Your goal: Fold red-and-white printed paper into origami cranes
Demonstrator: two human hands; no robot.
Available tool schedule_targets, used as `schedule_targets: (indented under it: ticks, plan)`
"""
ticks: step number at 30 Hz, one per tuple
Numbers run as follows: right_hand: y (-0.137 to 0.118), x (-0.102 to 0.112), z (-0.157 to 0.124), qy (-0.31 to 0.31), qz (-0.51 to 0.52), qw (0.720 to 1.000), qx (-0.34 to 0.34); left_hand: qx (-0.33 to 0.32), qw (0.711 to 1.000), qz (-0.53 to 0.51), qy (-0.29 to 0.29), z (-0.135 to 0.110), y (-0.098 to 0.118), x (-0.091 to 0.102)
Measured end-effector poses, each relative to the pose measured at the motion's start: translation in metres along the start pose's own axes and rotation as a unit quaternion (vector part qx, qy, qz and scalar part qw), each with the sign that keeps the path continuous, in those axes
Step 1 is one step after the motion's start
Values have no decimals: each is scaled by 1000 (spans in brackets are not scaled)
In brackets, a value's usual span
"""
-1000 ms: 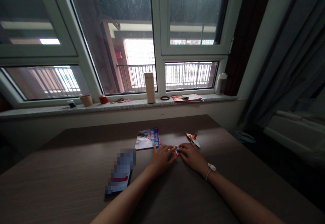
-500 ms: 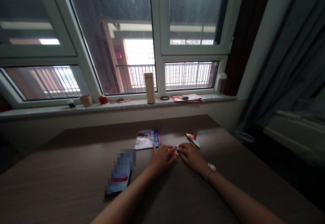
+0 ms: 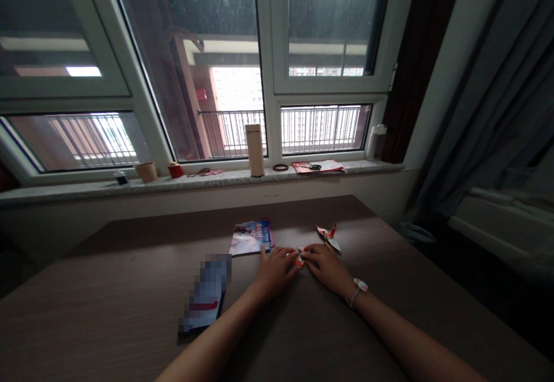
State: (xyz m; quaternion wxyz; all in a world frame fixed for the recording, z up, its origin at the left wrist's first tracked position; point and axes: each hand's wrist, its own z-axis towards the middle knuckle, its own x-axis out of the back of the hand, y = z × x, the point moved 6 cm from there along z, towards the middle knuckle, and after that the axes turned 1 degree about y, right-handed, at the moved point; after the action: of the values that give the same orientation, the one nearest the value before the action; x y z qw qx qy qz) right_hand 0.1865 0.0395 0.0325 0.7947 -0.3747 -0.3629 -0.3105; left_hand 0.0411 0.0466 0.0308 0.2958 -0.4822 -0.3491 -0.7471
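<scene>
A small piece of folded paper (image 3: 299,257), patterned in red, yellow and white, lies on the table between my hands. From its left side my left hand (image 3: 276,268) holds it with the fingers bent, the thumb lower down. My right hand (image 3: 329,266) has its fingertips on the right side of the same paper. Fingers cover much of the paper, so its full shape is hidden. Just beyond my right hand stands a folded paper crane (image 3: 329,236) in red and white. A pack of printed paper (image 3: 251,236) lies beyond my left hand.
A phone with a blurred screen (image 3: 208,292) rests by my left forearm on the brown table (image 3: 108,289). On the windowsill stand a beige thermos (image 3: 255,151), a paper cup (image 3: 147,171), a red spool (image 3: 176,169), and scissors (image 3: 315,167) on red sheets (image 3: 333,166).
</scene>
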Motion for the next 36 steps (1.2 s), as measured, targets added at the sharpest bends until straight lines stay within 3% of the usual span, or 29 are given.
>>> schedule_targets:
  ticks: [36]
  plan:
    - [4, -3, 3, -28, -22, 999, -20, -16, 998, 54, 36, 0, 5, 1]
